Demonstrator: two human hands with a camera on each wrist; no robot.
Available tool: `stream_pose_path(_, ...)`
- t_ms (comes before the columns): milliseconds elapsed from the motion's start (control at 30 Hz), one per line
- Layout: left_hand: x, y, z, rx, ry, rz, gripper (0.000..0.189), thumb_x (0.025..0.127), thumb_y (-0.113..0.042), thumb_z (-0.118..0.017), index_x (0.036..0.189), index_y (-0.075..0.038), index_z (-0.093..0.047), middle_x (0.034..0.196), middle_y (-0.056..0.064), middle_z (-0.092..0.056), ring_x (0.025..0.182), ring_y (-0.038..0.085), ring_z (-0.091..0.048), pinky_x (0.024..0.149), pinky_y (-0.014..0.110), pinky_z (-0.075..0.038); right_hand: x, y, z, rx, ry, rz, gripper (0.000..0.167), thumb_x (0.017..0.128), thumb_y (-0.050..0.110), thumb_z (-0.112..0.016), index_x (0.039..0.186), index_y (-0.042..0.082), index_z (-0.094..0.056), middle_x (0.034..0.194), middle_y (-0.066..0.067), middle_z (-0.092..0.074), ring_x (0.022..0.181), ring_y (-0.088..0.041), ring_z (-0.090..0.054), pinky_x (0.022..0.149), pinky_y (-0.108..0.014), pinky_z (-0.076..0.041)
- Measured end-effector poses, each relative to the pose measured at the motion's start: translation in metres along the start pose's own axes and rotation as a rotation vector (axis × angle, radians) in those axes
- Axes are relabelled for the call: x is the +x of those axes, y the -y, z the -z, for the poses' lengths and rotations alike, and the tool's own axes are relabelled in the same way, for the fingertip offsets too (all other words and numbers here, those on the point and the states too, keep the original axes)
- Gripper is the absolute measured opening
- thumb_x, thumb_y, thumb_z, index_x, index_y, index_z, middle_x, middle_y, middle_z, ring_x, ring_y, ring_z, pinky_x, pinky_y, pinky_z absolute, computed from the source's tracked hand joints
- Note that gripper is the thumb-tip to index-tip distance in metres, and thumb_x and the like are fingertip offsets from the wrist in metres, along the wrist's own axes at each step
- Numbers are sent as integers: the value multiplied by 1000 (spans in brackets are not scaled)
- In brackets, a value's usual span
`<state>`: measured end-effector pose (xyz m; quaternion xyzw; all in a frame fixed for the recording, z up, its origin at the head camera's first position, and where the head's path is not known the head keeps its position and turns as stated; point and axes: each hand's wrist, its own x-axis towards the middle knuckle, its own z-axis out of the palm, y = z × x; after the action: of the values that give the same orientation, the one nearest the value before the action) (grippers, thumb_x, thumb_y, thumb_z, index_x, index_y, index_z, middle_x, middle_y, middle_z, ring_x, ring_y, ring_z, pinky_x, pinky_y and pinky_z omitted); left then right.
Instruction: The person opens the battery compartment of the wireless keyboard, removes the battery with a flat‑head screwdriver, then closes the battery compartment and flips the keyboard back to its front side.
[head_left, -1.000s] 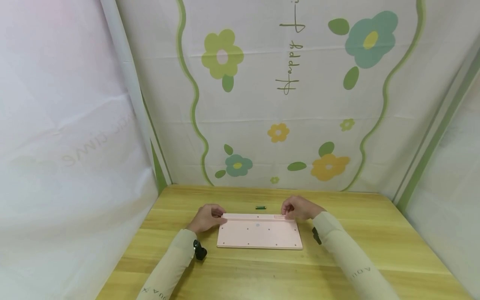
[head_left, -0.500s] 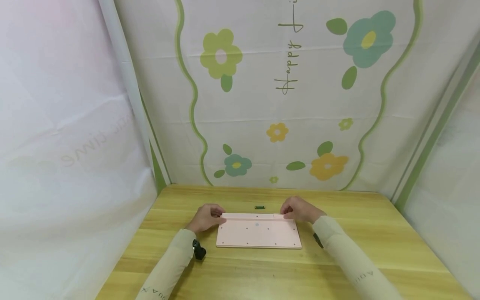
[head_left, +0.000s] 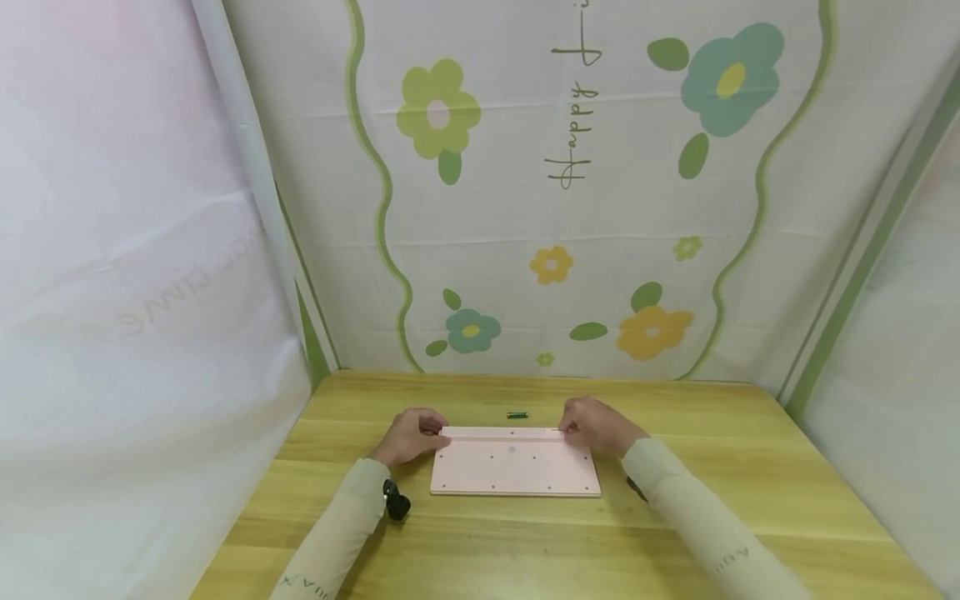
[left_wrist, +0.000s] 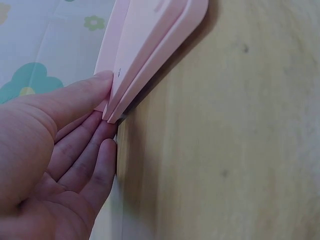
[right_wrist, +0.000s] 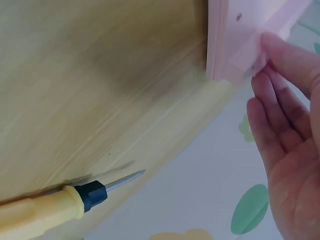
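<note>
A pink keyboard (head_left: 513, 467) lies face down, its underside showing small screws and a raised bar (head_left: 480, 432) along the far edge. At its far left corner my left hand (head_left: 411, 435) grips the edge. In the left wrist view the thumb (left_wrist: 95, 90) presses on top and the fingers come from beyond the edge. My right hand (head_left: 600, 423) pinches the bar near the far right corner. The right wrist view has that thumb (right_wrist: 285, 57) on the pink surface and fingertips at the edge. The right hand covers part of the bar. Behind the keyboard lies a green battery (head_left: 517, 415).
A screwdriver with a yellow handle (right_wrist: 40, 215) and black collar lies on the wooden table (head_left: 480, 550), seen in the right wrist view. A flowered white curtain (head_left: 510, 208) hangs at the table's back edge, with pale sheets on both sides.
My right hand has slid slightly left along the bar, now covering most of the small rectangular outline visible earlier. The left hand keeps its grip on the corner. The view has shifted a little.
</note>
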<state>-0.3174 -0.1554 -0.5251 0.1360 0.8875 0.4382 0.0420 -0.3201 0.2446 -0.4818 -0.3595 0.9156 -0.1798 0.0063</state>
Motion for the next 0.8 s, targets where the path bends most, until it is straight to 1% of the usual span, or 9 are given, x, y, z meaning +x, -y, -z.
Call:
stream_pose_path(100, -1, 0, 0, 3, 4, -1, 22, 90, -17, -85, 111, -11, -78, 109, 3, -77, 101, 18, -71, 93, 40, -61, 0, 3, -3, -64, -23, 39, 26, 90, -10, -73, 71, 8, -75, 78, -4, -63, 69, -6, -43, 62, -19, -42)
stream_pose_path(233, -2, -3, 1, 4, -3, 7, 22, 90, -16, -85, 110, -11, -78, 109, 3, -78, 102, 18, -71, 95, 42, -60, 2, 9, -6, -149, -44, 51, 32, 88, -12, -69, 61, 6, -66, 71, 2, -51, 64, -5, -34, 57, -17, -32)
stream_pose_path(300, -2, -4, 1, 4, -8, 9, 22, 90, -16, -85, 110, -11, -78, 109, 3, -77, 102, 18, -71, 95, 43, -60, 3, 11, -7, -202, -55, 61, 33, 87, -12, -69, 59, 6, -64, 70, 4, -49, 63, -5, -34, 55, -17, -32)
stream_pose_path(367, -1, -4, 2, 2, -14, 6, 22, 91, -16, -85, 111, -11, -78, 109, 3, -77, 102, 18, -71, 95, 43, -60, 3, 14, -8, -260, -61, 68, 34, 88, -10, -71, 60, 9, -65, 71, 6, -51, 62, -5, -34, 55, -17, -33)
stream_pose_path(500, 0, -2, 1, 2, -15, 2, 21, 91, -15, -85, 110, -10, -78, 109, 4, -77, 101, 18, -71, 94, 43, -60, 2, 15, -11, -325, -88, 106, 32, 90, -5, -74, 63, 11, -69, 71, 4, -55, 62, -5, -36, 54, -17, -35)
stream_pose_path(600, 0, 0, 0, 7, -10, -4, 21, 91, -14, -85, 110, -10, -78, 109, 5, -78, 101, 19, -71, 94, 43, -61, 0, 12, -14, -307, -96, 113, 31, 91, -4, -75, 65, 11, -71, 71, 4, -55, 63, -4, -36, 54, -16, -35)
stream_pose_path(667, 0, 0, -1, 8, -3, -13, 20, 91, -13, -84, 110, -9, -78, 109, 5, -78, 102, 20, -72, 94, 43, -61, -1, 9, -14, -270, -83, 91, 29, 92, -4, -75, 68, 11, -72, 72, 4, -55, 64, -4, -37, 55, -17, -35)
stream_pose_path(733, 0, 0, -2, 16, 6, -26, 20, 92, -13, -83, 111, -9, -78, 110, 6, -77, 103, 21, -72, 95, 44, -61, -3, 8, -12, -210, -60, 41, 23, 93, -2, -75, 75, 11, -76, 76, 3, -62, 67, -5, -45, 58, -18, -43)
stream_pose_path(800, 0, -2, -3, 35, 14, -37, 21, 93, -12, -82, 112, -8, -77, 111, 7, -77, 105, 22, -72, 96, 45, -60, -5, 7, -8, -157, -34, -20, 12, 97, 3, -74, 87, 9, -80, 86, -1, -70, 75, -10, -59, 67, -25, -55)
